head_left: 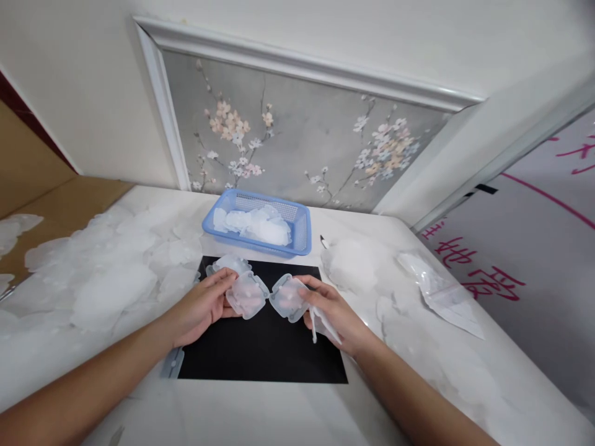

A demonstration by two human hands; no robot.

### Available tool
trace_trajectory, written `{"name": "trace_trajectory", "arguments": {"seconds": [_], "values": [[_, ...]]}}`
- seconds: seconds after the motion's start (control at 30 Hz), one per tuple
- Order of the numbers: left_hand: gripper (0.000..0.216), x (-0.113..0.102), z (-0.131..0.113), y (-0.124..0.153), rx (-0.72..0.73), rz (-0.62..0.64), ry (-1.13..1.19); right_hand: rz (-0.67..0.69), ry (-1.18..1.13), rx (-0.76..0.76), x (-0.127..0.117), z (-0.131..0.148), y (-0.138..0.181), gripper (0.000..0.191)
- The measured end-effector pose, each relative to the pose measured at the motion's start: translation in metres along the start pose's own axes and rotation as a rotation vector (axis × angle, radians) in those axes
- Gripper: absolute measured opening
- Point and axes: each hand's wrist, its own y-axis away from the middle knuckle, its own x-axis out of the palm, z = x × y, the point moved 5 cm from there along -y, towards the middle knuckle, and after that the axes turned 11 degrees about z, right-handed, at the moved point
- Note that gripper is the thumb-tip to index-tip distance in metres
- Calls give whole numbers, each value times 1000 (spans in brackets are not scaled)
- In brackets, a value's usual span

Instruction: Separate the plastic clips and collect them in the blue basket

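Observation:
My left hand [218, 303] pinches a translucent, lobed plastic piece [248, 295] by its left side. In my right hand [325, 305] is a similar translucent plastic piece [288, 298], held by its right edge. The two pieces are tilted toward me, their inner corners almost meeting; I cannot tell if they touch. A thin white strip [314, 327] hangs from my right fingers. Both hands are above a black mat [260, 356]. Another translucent piece [231, 263] rests on the mat's far left corner, partly behind my left hand.
A blue basket [304, 229] with several translucent pieces stands by the wall. A large heap of pieces [111, 266] covers the left side. On the right are another pile [356, 263], a clear bag [441, 297] and a pen [324, 241].

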Motion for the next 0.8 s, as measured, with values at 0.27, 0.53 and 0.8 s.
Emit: {"name": "trace_trajectory", "arguments": {"seconds": [0.27, 0.53, 0.8], "values": [[30, -4, 3, -2, -25, 41, 45, 22, -1, 34, 2, 2, 4, 51], [33, 0, 2, 0, -53, 71, 26, -24, -19, 27, 1, 1, 3, 44], [38, 5, 1, 2, -39, 96, -1, -117, 274, -106, 12, 11, -2, 34]]}}
